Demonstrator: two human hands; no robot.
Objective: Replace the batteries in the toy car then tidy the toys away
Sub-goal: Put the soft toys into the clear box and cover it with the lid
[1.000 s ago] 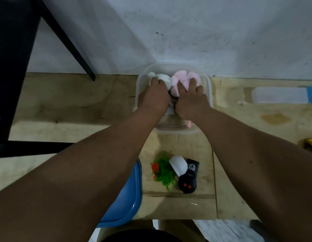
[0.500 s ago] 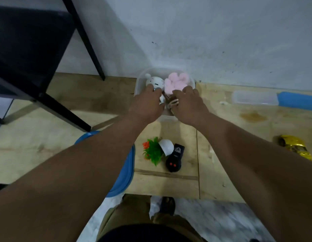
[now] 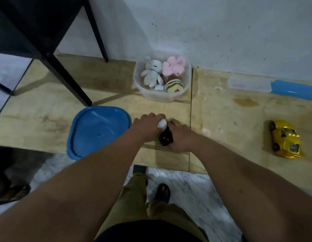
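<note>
Toy car (image 3: 285,139), yellow and glossy, lies on the wooden board (image 3: 221,119) at the right side, well apart from both hands and untouched. Left hand (image 3: 148,126) is lowered onto a white dome-shaped piece (image 3: 162,123) near the board's front edge; its fingers curl down over that piece, but whether they actually grip it cannot be told. Right hand (image 3: 180,137) sits just beside it, fingers curled around the right side of a black remote control (image 3: 166,138) with two red buttons, which lies on the board between the two hands. Clear plastic container (image 3: 187,79) stands farther back against the wall and holds a white plush rabbit (image 3: 151,71), a pink plush toy (image 3: 173,65) and a striped plush roll (image 3: 174,84). Blue lid (image 3: 97,130) lies flat on the board to the left of the left hand, overhanging the front edge. Blue and clear case (image 3: 272,85) lies near the wall at the right rear.
</note>
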